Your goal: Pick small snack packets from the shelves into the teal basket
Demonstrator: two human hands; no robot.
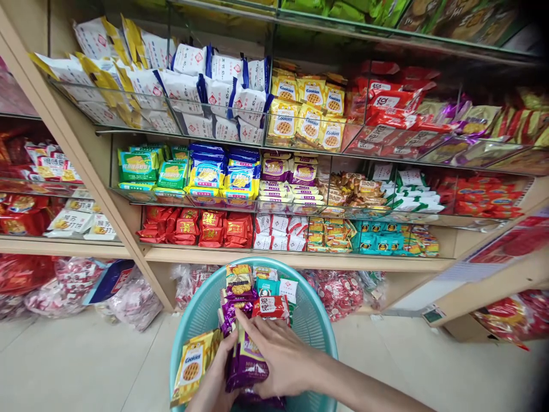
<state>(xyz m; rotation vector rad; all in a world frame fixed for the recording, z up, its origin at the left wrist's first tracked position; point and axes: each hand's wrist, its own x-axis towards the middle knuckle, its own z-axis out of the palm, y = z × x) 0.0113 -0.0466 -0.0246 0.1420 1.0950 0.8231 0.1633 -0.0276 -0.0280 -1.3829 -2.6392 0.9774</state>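
Observation:
Over a teal plastic basket (pixel 322 320), my left hand (pixel 218 366) grips purple soda biscuit packets (pixel 249 369) from the left side. My right hand (pixel 288 349) closes on the same packets from the right, its index finger stretched along the top. How many packets are between the hands I cannot tell. Yellow Cookies packets (pixel 191 363) lie at the basket's left side, close to my left hand. Beyond my fingers sit a red packet (pixel 271 307), a white packet (pixel 288 290), a teal packet (pixel 266 286) and a brown-and-yellow packet (pixel 239 278).
Behind the basket rises a wooden shelf unit (pixel 300 261) with glass-fronted rows of wrapped snacks. Yellow Cookies packets (pixel 311 123) and purple packets (pixel 277 167) fill compartments there. Bagged sweets (pixel 337 292) lie under the bottom shelf, and a cardboard box (pixel 469 331) stands at right.

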